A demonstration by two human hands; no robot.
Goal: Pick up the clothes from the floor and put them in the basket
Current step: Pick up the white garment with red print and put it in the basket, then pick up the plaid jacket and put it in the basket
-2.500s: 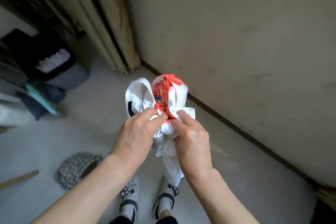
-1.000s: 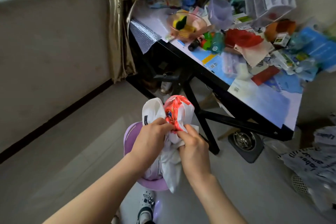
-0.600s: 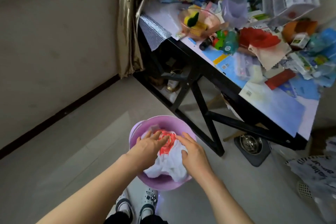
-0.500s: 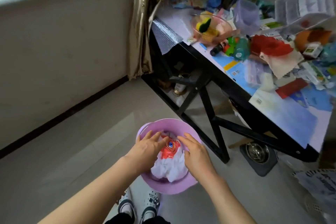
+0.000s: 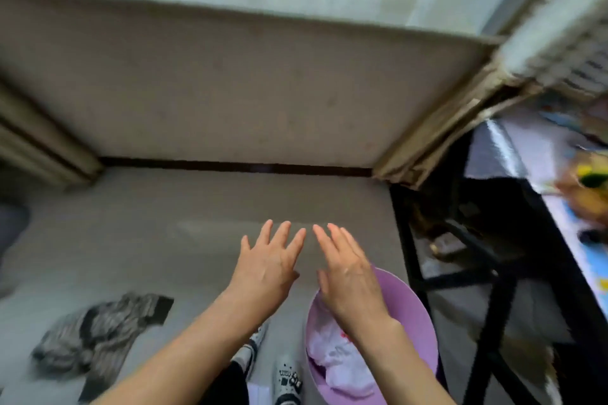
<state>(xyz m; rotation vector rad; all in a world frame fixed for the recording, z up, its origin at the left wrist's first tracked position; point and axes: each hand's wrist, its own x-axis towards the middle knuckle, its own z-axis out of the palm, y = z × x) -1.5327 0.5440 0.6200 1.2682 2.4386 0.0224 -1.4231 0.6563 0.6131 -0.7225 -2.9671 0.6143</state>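
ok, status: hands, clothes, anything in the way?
Left hand and right hand open, empty. White garment in the purple basket. Grey patterned garment on the floor, left side. Nothing blocking the reach to it.

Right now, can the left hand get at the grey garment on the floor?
Probably yes: the left hand is open and empty, with only bare floor between it and the grey garment.

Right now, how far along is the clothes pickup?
Done: the white cloth with red print lies inside the round purple plastic basket. In hand: nothing; the left hand and right hand are open, fingers spread. Left: the grey-and-black patterned cloth lies crumpled on the grey floor at the left, not yet picked up.
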